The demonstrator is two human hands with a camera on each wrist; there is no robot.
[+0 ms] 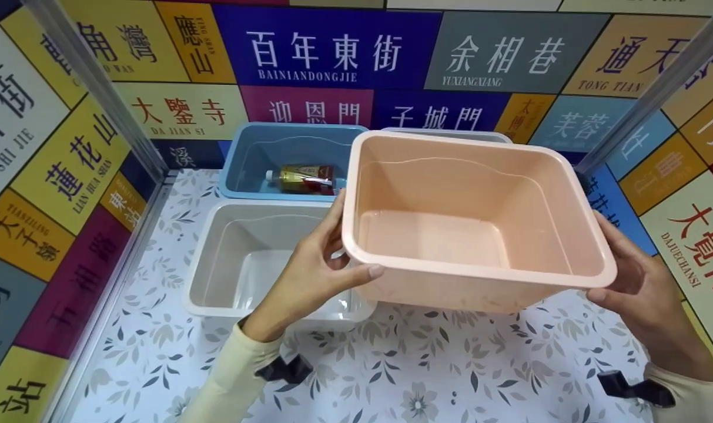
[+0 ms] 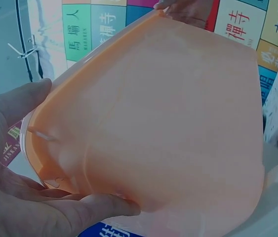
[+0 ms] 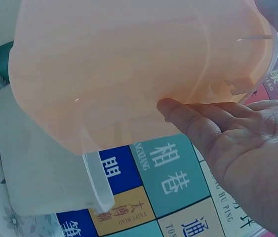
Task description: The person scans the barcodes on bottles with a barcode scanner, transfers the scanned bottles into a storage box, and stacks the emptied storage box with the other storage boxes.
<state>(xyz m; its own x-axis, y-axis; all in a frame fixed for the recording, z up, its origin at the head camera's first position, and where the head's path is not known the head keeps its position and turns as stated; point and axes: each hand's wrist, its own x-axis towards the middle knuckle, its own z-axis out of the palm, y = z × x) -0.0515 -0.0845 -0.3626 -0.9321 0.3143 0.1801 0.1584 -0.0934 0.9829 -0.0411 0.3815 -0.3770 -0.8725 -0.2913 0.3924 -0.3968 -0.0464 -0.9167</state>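
Observation:
A peach plastic bin point(image 1: 438, 289) is held up above the table, tilted so that its vacant inside faces the head camera. My left hand point(image 1: 309, 276) grips its left end, with the thumb on the near side below the rim. At the opposite end my right hand point(image 1: 647, 294) holds the bin, its thumb near the front right corner of the rim. Both wrist views show the bin's outer wall point(image 2: 178, 108) close up, with fingers under the rim. Part of the right hand is hidden behind the bin in the head view.
Below and left, a light grey bin point(image 1: 200, 264) stands on the floral-patterned table point(image 1: 415, 364). Behind it a blue bin point(image 1: 230, 164) contains a yellow-and-red package point(image 1: 306, 178) with a white cap. Another greyish bin point(image 1: 450, 132) is mostly hidden behind the peach one. Sign-printed walls point(image 1: 338, 47) enclose the table.

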